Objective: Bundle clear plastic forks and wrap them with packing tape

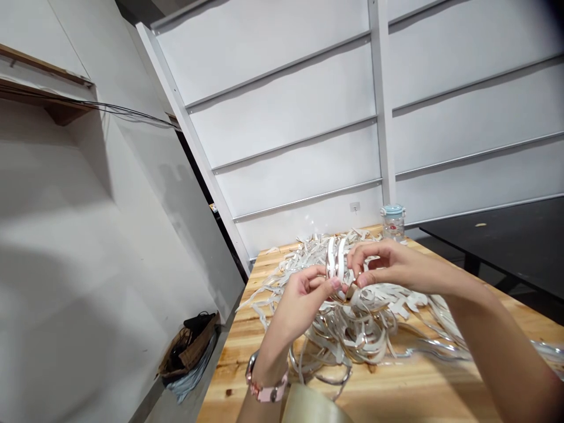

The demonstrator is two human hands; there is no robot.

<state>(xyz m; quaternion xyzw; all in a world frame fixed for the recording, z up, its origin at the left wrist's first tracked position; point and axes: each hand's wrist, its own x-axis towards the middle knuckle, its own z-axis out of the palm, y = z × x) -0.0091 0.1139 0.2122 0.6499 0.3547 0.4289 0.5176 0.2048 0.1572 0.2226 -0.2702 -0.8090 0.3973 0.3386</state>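
Observation:
Both hands are raised over a wooden table [247,352], close together at its middle. My left hand [308,291], with a pink-banded watch at the wrist, pinches white strips [335,258] with shiny edges, which stand up in curves from its fingers. Just to the right, the thumb and forefinger of my right hand [374,267] are pressed together at the same strips; what exactly sits between them is too small to make out. Below and behind the hands lies a tangled heap of white and silvery strips [352,329].
A roll of tape [312,405] is at the near table edge. A clear jar with a blue lid [393,222] stands at the far right corner. A dark table [506,241] is on the right, a filled bag [189,352] on the floor at left. White panels [286,88] rise behind.

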